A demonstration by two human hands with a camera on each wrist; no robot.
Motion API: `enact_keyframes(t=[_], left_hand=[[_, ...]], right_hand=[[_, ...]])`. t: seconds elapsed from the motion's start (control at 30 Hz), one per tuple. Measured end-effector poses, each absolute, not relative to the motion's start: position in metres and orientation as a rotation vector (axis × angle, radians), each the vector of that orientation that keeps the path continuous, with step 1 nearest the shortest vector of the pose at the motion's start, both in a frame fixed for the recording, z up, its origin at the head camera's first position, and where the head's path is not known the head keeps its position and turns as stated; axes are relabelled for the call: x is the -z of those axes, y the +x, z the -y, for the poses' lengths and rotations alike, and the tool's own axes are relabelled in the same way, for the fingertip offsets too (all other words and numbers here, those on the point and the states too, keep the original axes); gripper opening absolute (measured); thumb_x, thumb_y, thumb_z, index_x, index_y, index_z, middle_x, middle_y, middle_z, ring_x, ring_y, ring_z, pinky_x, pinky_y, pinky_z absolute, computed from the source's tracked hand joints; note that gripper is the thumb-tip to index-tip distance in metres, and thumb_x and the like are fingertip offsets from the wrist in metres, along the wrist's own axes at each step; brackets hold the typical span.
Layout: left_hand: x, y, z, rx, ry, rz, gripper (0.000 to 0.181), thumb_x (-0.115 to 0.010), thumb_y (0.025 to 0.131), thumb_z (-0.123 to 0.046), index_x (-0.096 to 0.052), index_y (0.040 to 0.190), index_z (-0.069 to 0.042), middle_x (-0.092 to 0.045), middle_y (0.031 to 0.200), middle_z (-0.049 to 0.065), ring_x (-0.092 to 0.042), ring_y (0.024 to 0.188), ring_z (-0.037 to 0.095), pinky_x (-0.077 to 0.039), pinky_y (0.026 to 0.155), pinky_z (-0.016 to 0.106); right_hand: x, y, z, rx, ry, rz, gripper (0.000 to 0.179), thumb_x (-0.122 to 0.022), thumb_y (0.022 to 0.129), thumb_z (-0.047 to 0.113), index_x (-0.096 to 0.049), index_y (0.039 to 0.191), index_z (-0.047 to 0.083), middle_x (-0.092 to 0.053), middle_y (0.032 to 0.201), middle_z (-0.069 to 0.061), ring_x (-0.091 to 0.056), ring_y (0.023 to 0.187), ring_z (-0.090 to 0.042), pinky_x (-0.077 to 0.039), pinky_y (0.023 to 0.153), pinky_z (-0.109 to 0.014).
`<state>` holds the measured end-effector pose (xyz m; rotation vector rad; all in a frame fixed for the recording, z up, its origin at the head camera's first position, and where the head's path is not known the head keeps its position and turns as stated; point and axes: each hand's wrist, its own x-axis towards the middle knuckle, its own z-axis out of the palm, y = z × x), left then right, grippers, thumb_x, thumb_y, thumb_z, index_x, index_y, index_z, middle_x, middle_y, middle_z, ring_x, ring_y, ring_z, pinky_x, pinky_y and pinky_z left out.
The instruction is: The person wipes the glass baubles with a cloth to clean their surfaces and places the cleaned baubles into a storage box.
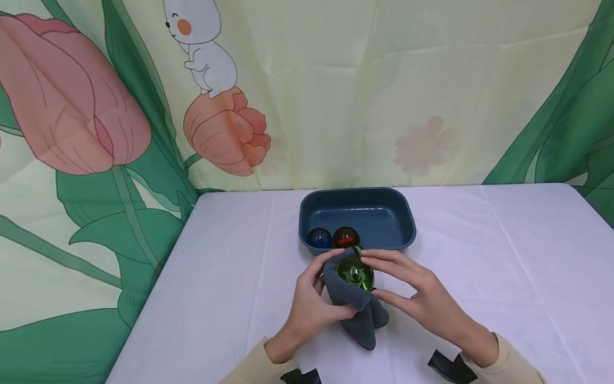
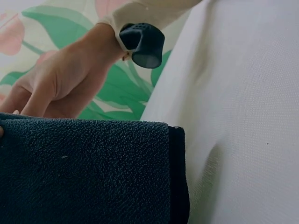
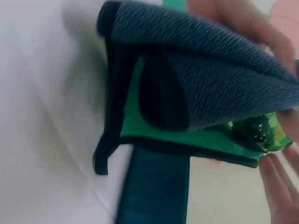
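Note:
A clear green ball [image 1: 355, 273] with a pattern in it sits in the folds of a grey cloth [image 1: 371, 320]. My left hand [image 1: 312, 304] grips the cloth from the left, its thumb in front and fingers behind. From the right, my right hand [image 1: 424, 290] holds the ball between fingertips at its top and the thumb at its lower edge. In the right wrist view, the cloth [image 3: 219, 88] shows a green underside and dark edging, and the ball [image 3: 261, 133] peeks out below a fold. The cloth [image 2: 84, 168] hides the ball in the left wrist view.
Just beyond the hands, a dark blue tray [image 1: 384, 226] stands on the white-covered table [image 1: 230, 277]. Inside, near its front left, lie a blue ball [image 1: 320, 238] and a red ball [image 1: 346, 238]. A printed curtain [image 1: 336, 106] hangs behind the table.

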<state>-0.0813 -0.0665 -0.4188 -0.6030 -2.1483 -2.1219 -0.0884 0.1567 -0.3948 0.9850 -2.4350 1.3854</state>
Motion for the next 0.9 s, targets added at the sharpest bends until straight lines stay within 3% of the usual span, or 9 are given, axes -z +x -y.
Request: enact_keyframes(t=[0.47,0.67,0.8,0.9], left_hand=[[0.4195,-0.0818,0.0659,2.154,-0.552,2.153,0.079,-0.084,0.070,0.004,-0.051,0.140,-0.011,-0.053,0.139,0.009,-0.059,0.122,0.021,-0.047,0.106,0.028],[0.4187,-0.0830,0.0656,2.182,-0.518,2.143,0.077,-0.085,0.072,0.002,-0.051,0.140,-0.006,-0.054,0.138,0.011,-0.060,0.120,0.021,-0.048,0.104,0.027],[0.4189,-0.0828,0.0655,2.164,-0.529,2.151,0.079,-0.084,0.071,0.003,-0.050,0.141,-0.007,-0.054,0.138,0.010,-0.059,0.122,0.021,-0.046,0.107,0.027],[0.4190,-0.0824,0.0653,2.148,-0.557,2.152,0.078,-0.084,0.071,0.003,-0.051,0.141,-0.010,-0.054,0.138,0.009,-0.058,0.123,0.021,-0.046,0.107,0.028]], right_hand=[[0.3966,-0.0884,-0.1549,-1.253,1.057,2.438,0.075,-0.082,0.072,-0.007,-0.057,0.139,0.014,-0.055,0.140,-0.004,-0.051,0.130,-0.008,-0.044,0.101,-0.013],[0.3989,-0.0890,-0.1517,-1.298,1.006,2.456,0.075,-0.078,0.077,-0.009,-0.054,0.143,0.015,-0.055,0.140,-0.004,-0.054,0.126,-0.008,-0.052,0.094,-0.019],[0.3973,-0.0890,-0.1507,-1.518,0.945,2.467,0.064,-0.073,0.084,-0.004,-0.054,0.142,0.014,-0.057,0.137,-0.008,-0.056,0.122,-0.002,-0.058,0.089,-0.032],[0.3952,-0.0893,-0.1514,-1.716,0.894,2.489,0.054,-0.069,0.091,0.003,-0.053,0.142,0.010,-0.057,0.138,-0.012,-0.055,0.121,0.003,-0.057,0.089,-0.030]])
